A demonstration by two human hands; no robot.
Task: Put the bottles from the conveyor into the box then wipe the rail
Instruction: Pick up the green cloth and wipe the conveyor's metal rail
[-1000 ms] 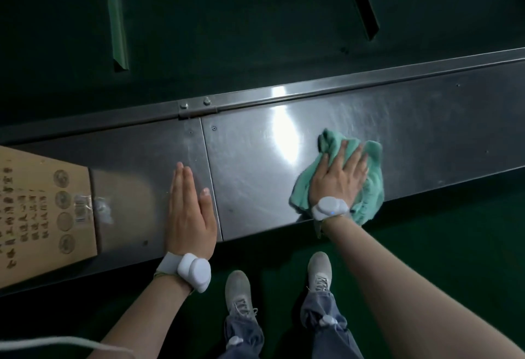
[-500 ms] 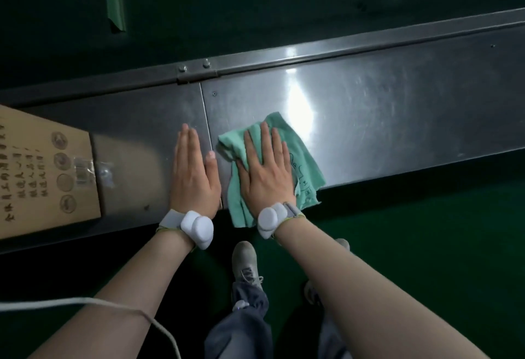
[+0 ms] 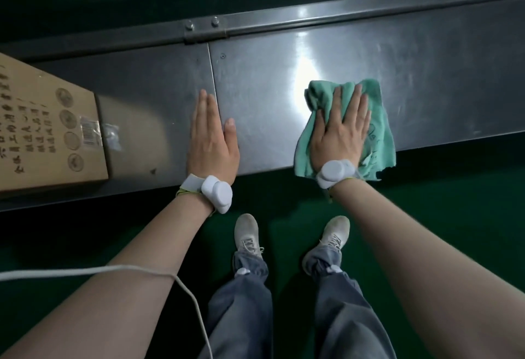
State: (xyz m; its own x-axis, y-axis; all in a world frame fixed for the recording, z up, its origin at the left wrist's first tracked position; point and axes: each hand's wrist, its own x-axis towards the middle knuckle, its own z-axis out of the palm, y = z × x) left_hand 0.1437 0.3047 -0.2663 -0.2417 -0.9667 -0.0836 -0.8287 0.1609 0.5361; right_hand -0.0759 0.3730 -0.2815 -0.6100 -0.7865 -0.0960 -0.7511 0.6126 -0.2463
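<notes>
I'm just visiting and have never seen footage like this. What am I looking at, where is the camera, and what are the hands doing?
No robot here: a person wears a camera on the head, looking down at their own arms and shoes. In front lies a long shiny steel rail. The right hand presses flat on a crumpled green cloth, wiping the metal. The left hand rests open and empty on the rail. A printed brown cardboard box sits at the left. White sensor bands wrap both wrists.
</notes>
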